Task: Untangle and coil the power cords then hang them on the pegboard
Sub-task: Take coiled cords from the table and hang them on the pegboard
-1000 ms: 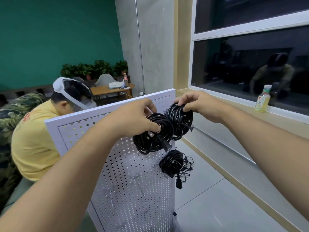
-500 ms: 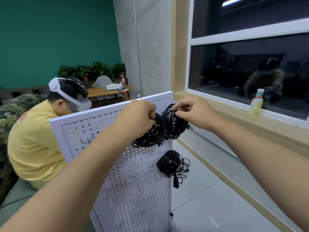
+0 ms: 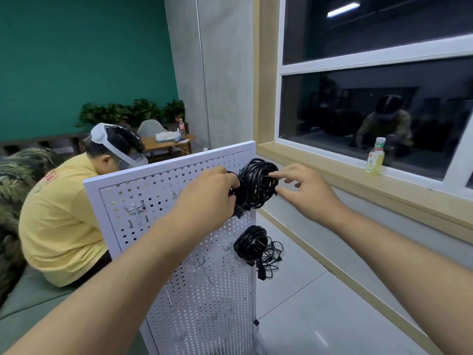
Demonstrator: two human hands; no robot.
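A white pegboard (image 3: 158,198) stands upright before me. Near its top right corner sit two black coiled cords. My left hand (image 3: 207,193) grips the left coil (image 3: 239,198), mostly hidden behind my fingers. The right coil (image 3: 257,185) hangs against the board's edge; my right hand (image 3: 304,190) is beside it with fingers spread, index fingertip touching the coil's rim. A third black coil (image 3: 250,245) hangs lower on the board, with loose thin loops and a plug dangling beneath it.
Bare metal hooks (image 3: 134,208) stick out of the pegboard's left part. A person in a yellow shirt (image 3: 58,213) bends over behind the board. A drink bottle (image 3: 375,156) stands on the window sill to the right. Grey tile floor lies right of the board.
My right hand has let go of the right coil, which now hangs at the board's edge, and its fingers have spread. My left hand still holds the left coil against the board.
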